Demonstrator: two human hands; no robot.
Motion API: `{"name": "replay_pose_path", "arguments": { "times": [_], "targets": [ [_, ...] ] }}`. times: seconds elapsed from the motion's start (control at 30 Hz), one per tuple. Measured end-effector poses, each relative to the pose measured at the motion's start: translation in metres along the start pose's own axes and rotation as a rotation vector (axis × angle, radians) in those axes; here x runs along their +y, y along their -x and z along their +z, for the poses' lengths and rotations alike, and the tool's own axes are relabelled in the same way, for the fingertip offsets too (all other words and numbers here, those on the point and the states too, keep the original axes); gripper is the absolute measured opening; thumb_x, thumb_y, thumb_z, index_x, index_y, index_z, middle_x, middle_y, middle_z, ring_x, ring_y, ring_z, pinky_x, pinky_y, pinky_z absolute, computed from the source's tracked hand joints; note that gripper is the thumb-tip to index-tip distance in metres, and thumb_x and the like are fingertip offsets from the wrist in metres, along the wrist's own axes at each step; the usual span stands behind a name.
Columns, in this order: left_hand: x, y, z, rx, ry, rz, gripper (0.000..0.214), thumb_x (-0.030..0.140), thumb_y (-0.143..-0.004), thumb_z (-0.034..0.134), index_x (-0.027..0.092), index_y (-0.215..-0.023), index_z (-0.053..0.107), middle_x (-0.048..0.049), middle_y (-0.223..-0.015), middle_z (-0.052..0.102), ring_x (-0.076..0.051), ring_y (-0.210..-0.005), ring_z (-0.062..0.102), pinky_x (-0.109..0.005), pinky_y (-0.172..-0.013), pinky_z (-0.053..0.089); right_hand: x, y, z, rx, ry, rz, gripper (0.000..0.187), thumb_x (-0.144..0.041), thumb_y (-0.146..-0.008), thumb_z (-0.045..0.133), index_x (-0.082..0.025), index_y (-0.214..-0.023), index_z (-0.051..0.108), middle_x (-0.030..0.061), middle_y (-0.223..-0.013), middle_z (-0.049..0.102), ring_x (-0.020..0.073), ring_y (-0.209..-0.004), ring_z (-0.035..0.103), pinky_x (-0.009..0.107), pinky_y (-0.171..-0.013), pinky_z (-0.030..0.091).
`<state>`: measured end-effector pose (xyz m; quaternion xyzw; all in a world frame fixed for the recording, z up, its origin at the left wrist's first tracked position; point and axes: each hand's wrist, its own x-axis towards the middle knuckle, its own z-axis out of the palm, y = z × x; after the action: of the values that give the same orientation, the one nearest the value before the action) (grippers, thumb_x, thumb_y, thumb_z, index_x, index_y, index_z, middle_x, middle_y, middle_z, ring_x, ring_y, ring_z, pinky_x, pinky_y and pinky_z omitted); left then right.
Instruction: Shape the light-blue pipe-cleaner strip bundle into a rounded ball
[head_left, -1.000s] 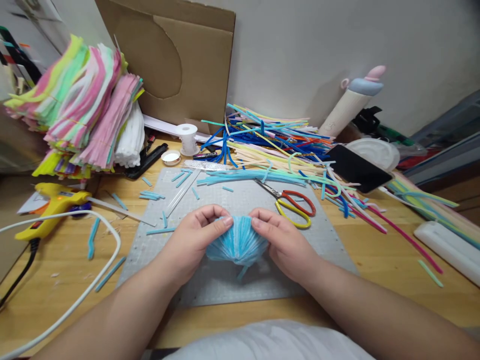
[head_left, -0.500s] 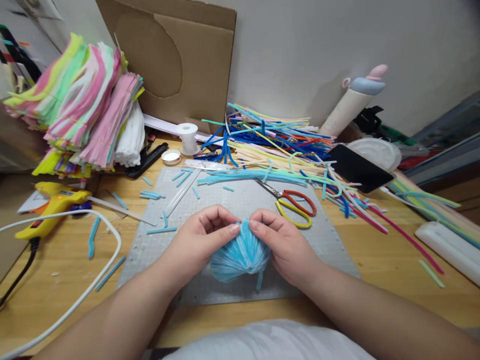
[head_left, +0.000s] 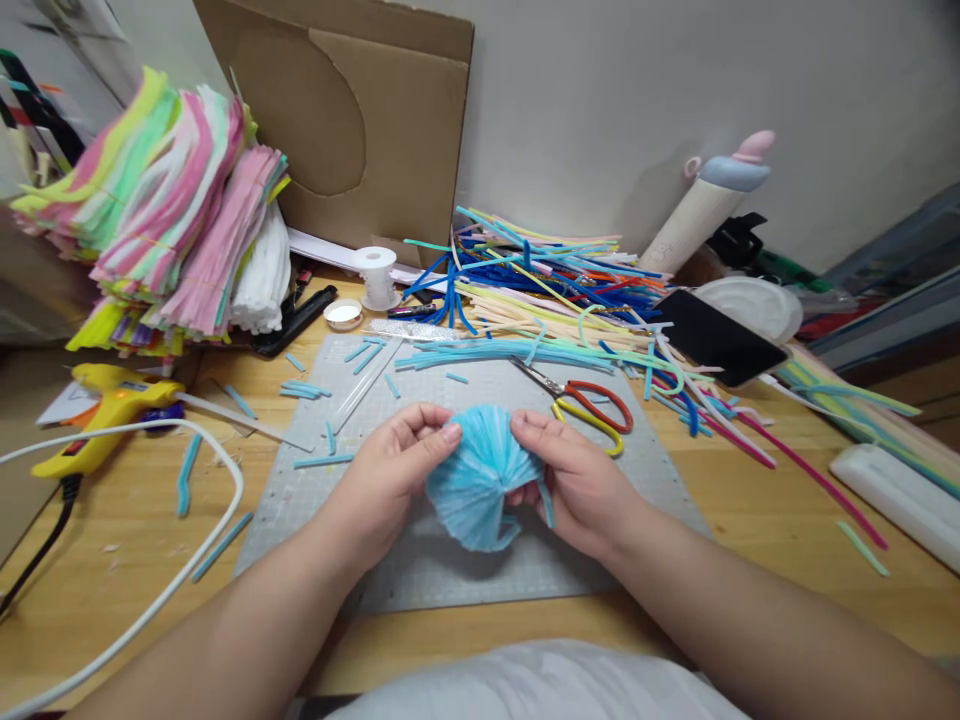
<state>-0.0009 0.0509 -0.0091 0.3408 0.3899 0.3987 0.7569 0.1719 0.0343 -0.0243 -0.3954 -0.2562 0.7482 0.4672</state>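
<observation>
A light-blue pleated disc of pipe cleaners (head_left: 484, 480) is held up over the grey cutting mat (head_left: 600, 580), its ribs fanning out from a centre right of its middle. My left hand (head_left: 401, 465) pinches its upper left rim between thumb and fingers. On the right side, my right hand (head_left: 570, 475) grips the rim with the thumb in front and fingertips partly hidden behind. A short loose end hangs beside the right fingers, and another sticks out at the bottom. Scissors (head_left: 581, 400) with one red and one yellow handle lie just beyond my right hand.
Cut blue pieces (head_left: 322, 462) are scattered on mat and table. A yellow glue gun (head_left: 105, 415) with a white cable (head_left: 238, 490) lies left. Heaped pipe cleaners (head_left: 540, 270), a phone (head_left: 720, 335) and a leaning bottle (head_left: 701, 205) stand behind; bundled strips (head_left: 165, 210) fill the back left.
The blue disc has been spread and turned, so its ribbed face now shows more fully. My hands have moved apart, from its top edge to its left and right sides.
</observation>
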Motion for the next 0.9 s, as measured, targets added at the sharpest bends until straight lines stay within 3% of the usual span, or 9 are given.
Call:
{"name": "replay_pose_path", "arguments": {
  "times": [0.13,0.23,0.33,0.43,0.63,0.8,0.9],
  "targets": [
    [0.0009,0.0008,-0.0014,-0.157,0.072,-0.144,0.023,0.029,-0.073,0.074,0.011,-0.088,0.068,-0.0063,-0.079,0.069,-0.013,-0.068,0.062,-0.022,-0.064,0.050,-0.0016,-0.0031,-0.0025,-0.049,-0.186,0.066,0.017,-0.029,-0.079,0.068,-0.016,-0.088,0.065,0.0008,-0.074,0.068,0.0101,-0.062,0.064,0.020,-0.058,0.053],
    [0.0019,-0.0002,-0.0051,-0.119,0.113,-0.183,0.017,0.025,-0.073,0.074,0.009,-0.080,0.070,-0.0050,-0.071,0.068,-0.009,-0.061,0.060,-0.017,-0.059,0.050,-0.0031,-0.0035,-0.0042,-0.141,-0.239,0.156,0.017,-0.026,-0.080,0.066,-0.015,-0.093,0.065,0.0044,-0.082,0.071,0.0124,-0.072,0.067,0.023,-0.067,0.054],
    [0.0029,-0.0016,-0.0074,-0.087,0.205,-0.214,0.019,0.028,-0.078,0.069,0.010,-0.083,0.071,-0.0057,-0.073,0.069,-0.010,-0.062,0.062,-0.017,-0.057,0.052,-0.0031,-0.0032,-0.0055,-0.138,-0.253,0.164,0.016,-0.023,-0.081,0.065,-0.015,-0.095,0.064,0.0044,-0.084,0.072,0.0117,-0.073,0.067,0.022,-0.067,0.053],
    [0.0025,-0.0031,-0.0076,-0.070,0.233,-0.198,0.020,0.029,-0.081,0.067,0.010,-0.084,0.072,-0.0061,-0.072,0.069,-0.011,-0.060,0.063,-0.018,-0.054,0.053,-0.0013,-0.0033,-0.0063,-0.155,-0.269,0.142,0.017,-0.022,-0.079,0.068,-0.016,-0.095,0.064,0.0030,-0.082,0.072,0.0110,-0.071,0.068,0.021,-0.067,0.053],
    [0.0018,-0.0043,-0.0062,-0.208,0.198,-0.194,0.024,0.033,-0.074,0.073,0.009,-0.078,0.072,-0.0064,-0.070,0.069,-0.010,-0.059,0.063,-0.018,-0.057,0.053,0.0004,-0.0028,-0.0059,-0.207,-0.238,0.145,0.021,-0.024,-0.077,0.071,-0.017,-0.095,0.062,0.0026,-0.079,0.071,0.0122,-0.071,0.068,0.022,-0.066,0.053],
    [0.0041,-0.0034,-0.0058,-0.131,0.038,-0.068,0.025,0.034,-0.077,0.070,0.010,-0.070,0.069,-0.0023,-0.059,0.063,-0.008,-0.050,0.054,-0.015,-0.048,0.046,-0.0023,-0.0015,-0.0018,-0.205,-0.199,0.051,0.013,-0.026,-0.086,0.061,-0.018,-0.095,0.064,0.0033,-0.087,0.071,0.0124,-0.071,0.065,0.024,-0.066,0.052],
    [0.0036,-0.0033,-0.0072,-0.064,0.108,-0.063,0.026,0.038,-0.075,0.072,0.012,-0.074,0.068,-0.0020,-0.062,0.064,-0.009,-0.054,0.056,-0.017,-0.049,0.046,-0.0017,-0.0004,0.0011,-0.205,-0.163,-0.005,0.013,-0.019,-0.083,0.063,-0.019,-0.096,0.065,0.0024,-0.089,0.071,0.0106,-0.072,0.064,0.021,-0.067,0.050]
  ]
}}
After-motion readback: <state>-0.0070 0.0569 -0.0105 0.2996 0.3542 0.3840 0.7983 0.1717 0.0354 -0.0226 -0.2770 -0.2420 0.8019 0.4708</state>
